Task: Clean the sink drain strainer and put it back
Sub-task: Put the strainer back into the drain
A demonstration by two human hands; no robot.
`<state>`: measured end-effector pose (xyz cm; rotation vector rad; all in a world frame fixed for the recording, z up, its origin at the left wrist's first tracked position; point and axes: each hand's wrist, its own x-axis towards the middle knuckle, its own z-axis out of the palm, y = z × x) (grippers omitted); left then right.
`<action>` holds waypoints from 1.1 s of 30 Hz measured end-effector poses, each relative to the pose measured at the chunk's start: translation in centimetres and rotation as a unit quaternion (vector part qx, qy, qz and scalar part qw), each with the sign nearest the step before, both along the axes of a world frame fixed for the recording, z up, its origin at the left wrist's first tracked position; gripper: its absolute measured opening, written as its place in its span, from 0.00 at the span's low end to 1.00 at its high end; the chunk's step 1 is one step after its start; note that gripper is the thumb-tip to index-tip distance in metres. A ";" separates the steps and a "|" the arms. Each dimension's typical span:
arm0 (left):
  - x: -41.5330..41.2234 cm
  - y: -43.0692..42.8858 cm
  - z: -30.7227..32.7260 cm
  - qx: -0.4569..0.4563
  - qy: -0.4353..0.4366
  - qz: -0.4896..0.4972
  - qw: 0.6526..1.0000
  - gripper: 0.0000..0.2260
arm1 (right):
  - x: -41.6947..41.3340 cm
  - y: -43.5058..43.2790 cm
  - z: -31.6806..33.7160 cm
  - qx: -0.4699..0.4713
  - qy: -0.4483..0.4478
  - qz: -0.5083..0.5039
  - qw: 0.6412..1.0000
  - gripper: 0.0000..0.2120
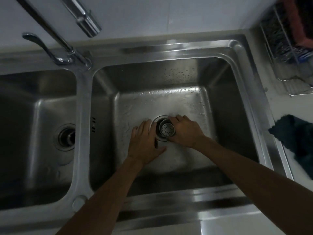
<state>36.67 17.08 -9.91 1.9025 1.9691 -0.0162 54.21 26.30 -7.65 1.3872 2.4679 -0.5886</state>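
Over the drain [160, 139], right hand [184, 131] grips strainer [167, 129].

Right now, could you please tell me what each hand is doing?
Left hand: open, flat on the sink floor beside the drain.
Right hand: closed around the strainer, tilted over the drain.

steel double sink [240, 53] in pale counter [277, 106] — dark cloth [296, 138], wire rack [286, 53] on counter
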 end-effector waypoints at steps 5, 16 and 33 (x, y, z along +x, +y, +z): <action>-1.6 -0.5 0.0 -0.008 0.011 0.019 1.000 0.46 | -2.0 0.4 -1.0 0.005 -0.010 0.021 1.000 0.39; -3.4 -1.5 -0.3 -0.016 0.016 0.022 0.999 0.48 | -2.6 0.7 -2.4 -0.006 -0.047 0.038 0.998 0.44; -5.3 -3.9 1.3 -0.060 0.031 0.003 0.998 0.50 | -4.5 -3.7 -1.7 -0.018 0.072 0.198 0.977 0.44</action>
